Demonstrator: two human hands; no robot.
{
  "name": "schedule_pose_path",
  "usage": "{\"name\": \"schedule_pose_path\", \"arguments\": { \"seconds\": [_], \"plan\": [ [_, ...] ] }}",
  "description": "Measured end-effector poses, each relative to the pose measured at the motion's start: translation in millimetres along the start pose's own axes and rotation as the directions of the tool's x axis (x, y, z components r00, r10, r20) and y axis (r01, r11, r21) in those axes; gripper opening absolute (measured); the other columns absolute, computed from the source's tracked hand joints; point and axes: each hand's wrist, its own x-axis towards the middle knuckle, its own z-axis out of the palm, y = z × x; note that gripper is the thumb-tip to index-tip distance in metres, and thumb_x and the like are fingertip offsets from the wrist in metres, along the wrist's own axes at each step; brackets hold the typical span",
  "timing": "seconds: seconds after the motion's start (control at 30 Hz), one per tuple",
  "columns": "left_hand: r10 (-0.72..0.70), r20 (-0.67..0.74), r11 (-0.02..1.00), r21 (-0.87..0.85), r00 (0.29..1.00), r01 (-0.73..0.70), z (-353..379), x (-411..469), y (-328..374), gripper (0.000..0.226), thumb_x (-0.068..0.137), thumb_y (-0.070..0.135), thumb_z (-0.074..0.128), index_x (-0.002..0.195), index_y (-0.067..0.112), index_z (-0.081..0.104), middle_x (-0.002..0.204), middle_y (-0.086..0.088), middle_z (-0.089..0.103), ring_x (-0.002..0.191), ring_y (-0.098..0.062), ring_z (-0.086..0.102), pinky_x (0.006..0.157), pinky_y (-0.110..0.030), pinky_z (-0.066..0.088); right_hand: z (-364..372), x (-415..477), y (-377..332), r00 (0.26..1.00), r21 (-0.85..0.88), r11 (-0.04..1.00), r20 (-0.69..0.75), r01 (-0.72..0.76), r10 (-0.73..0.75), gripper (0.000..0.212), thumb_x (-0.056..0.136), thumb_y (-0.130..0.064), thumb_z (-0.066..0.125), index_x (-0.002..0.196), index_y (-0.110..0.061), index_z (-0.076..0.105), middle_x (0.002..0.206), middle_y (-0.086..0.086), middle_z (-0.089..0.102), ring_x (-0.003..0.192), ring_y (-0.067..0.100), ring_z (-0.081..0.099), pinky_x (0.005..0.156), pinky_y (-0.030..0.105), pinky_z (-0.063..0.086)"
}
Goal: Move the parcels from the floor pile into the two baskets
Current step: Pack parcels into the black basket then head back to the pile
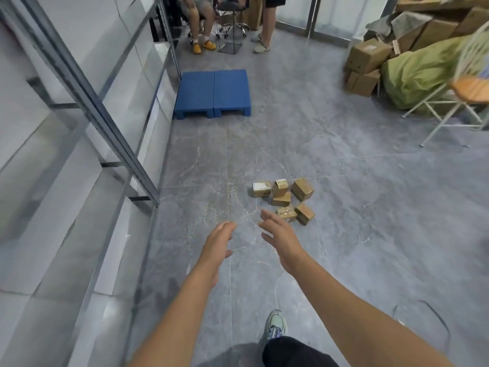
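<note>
Grey stone floor filled the room, and the pile of small brown parcels sat on it. A tall metal rack stood well to the left of the pile. A heap of big boxes and a green bag lay far behind the pile, to its right. A blue pallet sat far behind the pile, to its left. A white chair stood well to the right of the pile. The right hand was open and held nothing, just in front of the pile. The left hand was open too, a bit further left of the pile. A shoe stood well in front of the pile.
</note>
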Motion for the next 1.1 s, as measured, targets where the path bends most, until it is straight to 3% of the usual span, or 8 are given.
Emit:
{"name": "schedule_pose_path", "arguments": {
  "seconds": [0.2, 0.4, 0.6, 0.73, 0.93, 1.03, 1.1],
  "plan": [
    [-0.035, 0.004, 0.999, 0.020, 0.999, 0.035, 48.9, 50.9, 31.5, 0.010, 0.104, 0.040, 0.054, 0.110, 0.038, 0.061, 0.129, 0.012, 0.059, 0.128, -0.011, 0.054, 0.111, -0.047, 0.046, -44.0, 55.8, -18.6, 0.999, 0.034, 0.999, -0.005, -0.043, 0.043, 0.052, 0.101, -0.016, 0.061, 0.152, -0.019, 0.051, 0.155, -0.004, 0.050, 0.141, 0.017, 0.048, 0.122, 0.043, 0.037],
    [-0.095, 0.037, 0.995, 0.038, 0.995, 0.094, 74.9, 105.7, 50.2, 0.034, 0.102, 0.045, 0.055, 0.131, 0.030, 0.061, 0.137, 0.006, 0.059, 0.129, -0.010, 0.054, 0.109, -0.045, 0.047, -72.4, 104.9, -34.5, 0.997, 0.071, 0.995, -0.046, -0.065, 0.068, 0.049, 0.100, -0.013, 0.061, 0.149, -0.019, 0.054, 0.149, -0.006, 0.054, 0.136, 0.015, 0.051, 0.120, 0.042, 0.039],
    [-0.168, 0.100, 0.985, 0.052, 0.981, 0.163, 96.7, 176.8, 61.7, 0.028, 0.103, 0.041, 0.053, 0.129, 0.029, 0.058, 0.136, 0.002, 0.056, 0.129, -0.014, 0.052, 0.110, -0.043, 0.045, -90.9, 164.9, -34.2, 0.985, 0.076, 0.990, -0.116, -0.115, 0.124, 0.049, 0.099, -0.015, 0.063, 0.148, -0.020, 0.055, 0.148, -0.006, 0.056, 0.136, 0.015, 0.052, 0.118, 0.039, 0.040],
    [-0.227, 0.138, 0.974, 0.052, 0.964, 0.222, 108.6, 239.1, 61.6, 0.027, 0.103, 0.040, 0.052, 0.127, 0.028, 0.058, 0.134, 0.000, 0.056, 0.127, -0.014, 0.053, 0.114, -0.047, 0.044, -100.9, 217.4, -36.0, 0.969, 0.077, 0.983, -0.172, -0.165, 0.176, 0.039, 0.100, -0.013, 0.061, 0.136, -0.027, 0.060, 0.137, -0.014, 0.061, 0.131, 0.013, 0.054, 0.113, 0.034, 0.041],
    [-0.327, 0.190, 0.944, 0.104, 0.926, 0.313, 127.0, 340.2, 50.4, 0.034, 0.105, 0.040, 0.051, 0.134, 0.024, 0.058, 0.135, 0.003, 0.057, 0.126, -0.013, 0.053, 0.106, -0.040, 0.045, -127.0, 298.6, -27.3, 0.920, 0.082, 0.960, -0.273, -0.269, 0.281, 0.050, 0.099, -0.017, 0.063, 0.148, -0.022, 0.056, 0.152, -0.004, 0.053, 0.140, 0.023, 0.049, 0.123, 0.048, 0.035],
    [-0.368, 0.202, 0.928, 0.142, 0.908, 0.345, 141.4, 387.7, 39.2, 0.027, 0.104, 0.040, 0.053, 0.126, 0.027, 0.061, 0.129, 0.005, 0.059, 0.116, -0.009, 0.055, 0.096, -0.036, 0.046, -146.7, 340.7, -15.4, 0.901, 0.091, 0.953, -0.311, -0.288, 0.302, 0.048, 0.100, -0.012, 0.059, 0.148, -0.017, 0.056, 0.150, -0.001, 0.055, 0.138, 0.021, 0.051, 0.123, 0.046, 0.036],
    [-0.390, 0.215, 0.916, 0.186, 0.895, 0.355, 153.1, 415.6, 28.1, 0.018, 0.103, 0.041, 0.053, 0.118, 0.032, 0.060, 0.124, 0.008, 0.059, 0.110, -0.005, 0.055, 0.098, -0.037, 0.047, -162.5, 368.5, -2.0, 0.880, 0.106, 0.946, -0.348, -0.306, 0.323, 0.047, 0.100, -0.008, 0.057, 0.147, -0.014, 0.056, 0.149, 0.002, 0.055, 0.135, 0.021, 0.053, 0.123, 0.045, 0.036]
  ]
}}
